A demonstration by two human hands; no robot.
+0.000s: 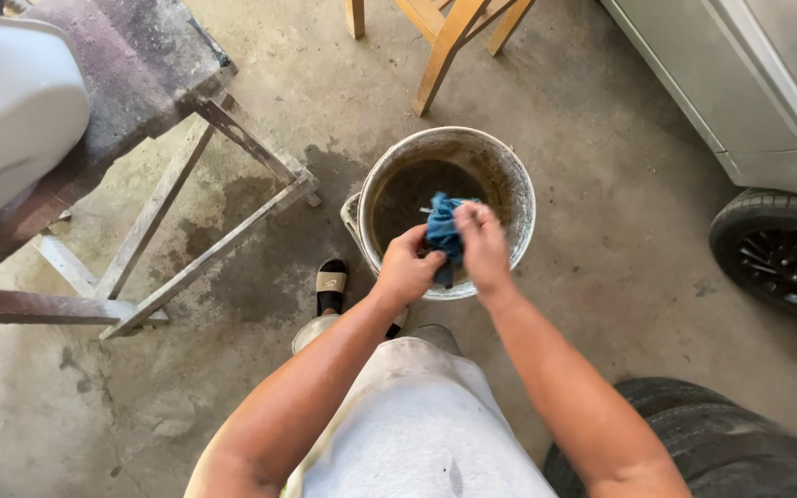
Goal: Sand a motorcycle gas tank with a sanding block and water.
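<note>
Both the left hand (406, 269) and the right hand (483, 245) clutch a bunched blue cloth (442, 231) above a dirty metal bucket (507, 175). The bucket stands on the concrete floor (601, 304) and holds dark, murky water (408, 194).

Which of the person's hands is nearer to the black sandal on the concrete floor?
The left hand: it sits just right of the black sandal. The right hand is farther right, gripping the blue cloth over the bucket.
</note>
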